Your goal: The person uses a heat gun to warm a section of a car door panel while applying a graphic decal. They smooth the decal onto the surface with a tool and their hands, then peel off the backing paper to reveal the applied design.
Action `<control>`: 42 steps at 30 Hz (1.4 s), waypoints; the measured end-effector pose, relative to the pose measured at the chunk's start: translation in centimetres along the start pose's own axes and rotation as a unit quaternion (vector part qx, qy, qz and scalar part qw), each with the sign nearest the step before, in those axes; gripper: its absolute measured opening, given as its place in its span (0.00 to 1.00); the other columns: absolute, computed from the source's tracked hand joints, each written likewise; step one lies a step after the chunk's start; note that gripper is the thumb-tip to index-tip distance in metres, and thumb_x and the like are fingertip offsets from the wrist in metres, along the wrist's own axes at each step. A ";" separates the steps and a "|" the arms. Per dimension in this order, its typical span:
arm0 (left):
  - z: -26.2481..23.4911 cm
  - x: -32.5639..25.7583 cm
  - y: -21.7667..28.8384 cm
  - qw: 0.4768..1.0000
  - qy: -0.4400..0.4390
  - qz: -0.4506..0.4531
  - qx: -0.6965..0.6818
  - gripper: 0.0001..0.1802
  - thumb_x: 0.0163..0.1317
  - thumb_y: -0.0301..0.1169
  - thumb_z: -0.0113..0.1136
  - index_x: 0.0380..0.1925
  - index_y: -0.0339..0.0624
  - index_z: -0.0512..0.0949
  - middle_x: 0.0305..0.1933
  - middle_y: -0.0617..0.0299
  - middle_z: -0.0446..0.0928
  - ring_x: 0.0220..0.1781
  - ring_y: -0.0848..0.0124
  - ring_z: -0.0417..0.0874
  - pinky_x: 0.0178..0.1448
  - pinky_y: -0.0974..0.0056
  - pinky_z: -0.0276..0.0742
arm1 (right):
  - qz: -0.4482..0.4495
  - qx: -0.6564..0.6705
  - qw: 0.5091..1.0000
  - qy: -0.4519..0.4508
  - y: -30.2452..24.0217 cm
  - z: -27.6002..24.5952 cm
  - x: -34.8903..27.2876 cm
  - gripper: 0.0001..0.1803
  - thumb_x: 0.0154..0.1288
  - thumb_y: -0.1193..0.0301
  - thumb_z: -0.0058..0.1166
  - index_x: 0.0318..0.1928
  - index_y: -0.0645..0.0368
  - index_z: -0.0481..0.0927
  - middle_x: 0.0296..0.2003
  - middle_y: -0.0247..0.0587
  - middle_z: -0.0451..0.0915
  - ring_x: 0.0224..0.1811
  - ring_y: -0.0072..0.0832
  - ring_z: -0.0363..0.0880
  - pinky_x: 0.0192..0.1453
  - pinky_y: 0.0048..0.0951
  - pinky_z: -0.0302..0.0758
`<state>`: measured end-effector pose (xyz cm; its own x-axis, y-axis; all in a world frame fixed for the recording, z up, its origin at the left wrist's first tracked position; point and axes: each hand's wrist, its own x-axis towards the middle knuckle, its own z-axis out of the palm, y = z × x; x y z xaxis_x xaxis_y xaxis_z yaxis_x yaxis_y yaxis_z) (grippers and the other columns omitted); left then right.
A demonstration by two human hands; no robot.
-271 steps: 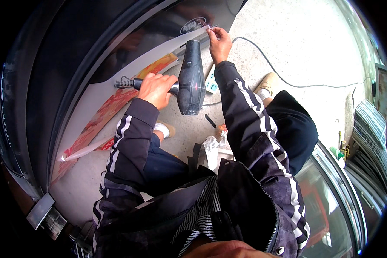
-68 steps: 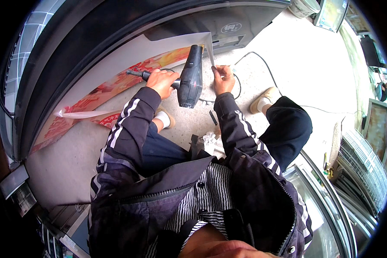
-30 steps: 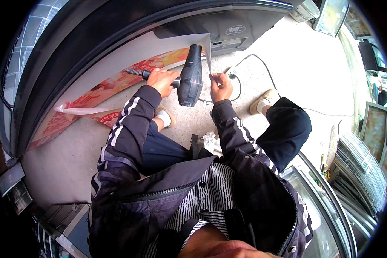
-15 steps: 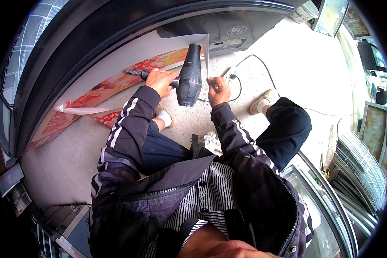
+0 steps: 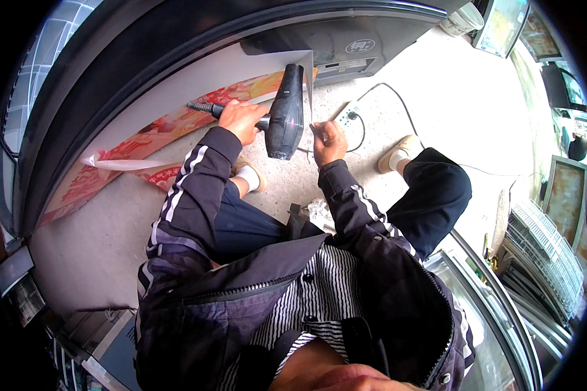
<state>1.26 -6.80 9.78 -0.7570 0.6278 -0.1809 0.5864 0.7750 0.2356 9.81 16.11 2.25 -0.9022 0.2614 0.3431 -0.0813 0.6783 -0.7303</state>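
Observation:
My left hand [image 5: 240,122] is wrapped round the handle of a black hair dryer [image 5: 285,117], whose barrel stands nearly upright in the picture. From the handle's end its ribbed cord sleeve [image 5: 199,106] sticks out to the left. My right hand [image 5: 330,141] is closed in a pinch at the lower right corner of a large sticker sheet [image 5: 222,72], just right of the dryer. The sheet curls off the dark cabinet panel [image 5: 346,39], its pale side toward me and red-orange print [image 5: 156,130] along its lower part. Exactly how the fingertips meet the sheet is hard to see.
A white power strip [image 5: 347,113] with a black plug and cable lies on the floor right of my right hand. Crumpled white paper [image 5: 319,214] lies between my legs. Wire racks [image 5: 544,254] and a glass-topped frame [image 5: 476,306] stand at the right. A bucket [image 5: 463,21] is at the far right.
My right hand has shifted slightly left, and the sheet's right edge has moved left with it. The hair dryer has moved slightly left and up in my left hand.

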 end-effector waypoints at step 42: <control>-0.3 -4.8 -0.5 0.996 -0.051 -0.076 0.008 0.26 0.48 0.32 0.71 0.50 0.50 0.76 0.43 0.58 0.82 0.51 0.61 0.81 0.56 0.56 0.69 | -0.154 0.025 0.975 -0.159 -2.6 -1.3 0.5 0.08 0.50 0.76 0.61 0.34 0.54 0.80 0.48 0.48 0.75 0.52 0.45 0.73 0.55 0.39 0.68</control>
<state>4.56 -10.22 10.80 -0.8045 0.5066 -0.3101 0.4724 0.8622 0.1831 10.14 15.37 5.12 -0.9166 -0.1806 0.3567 -0.3828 0.6539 -0.6526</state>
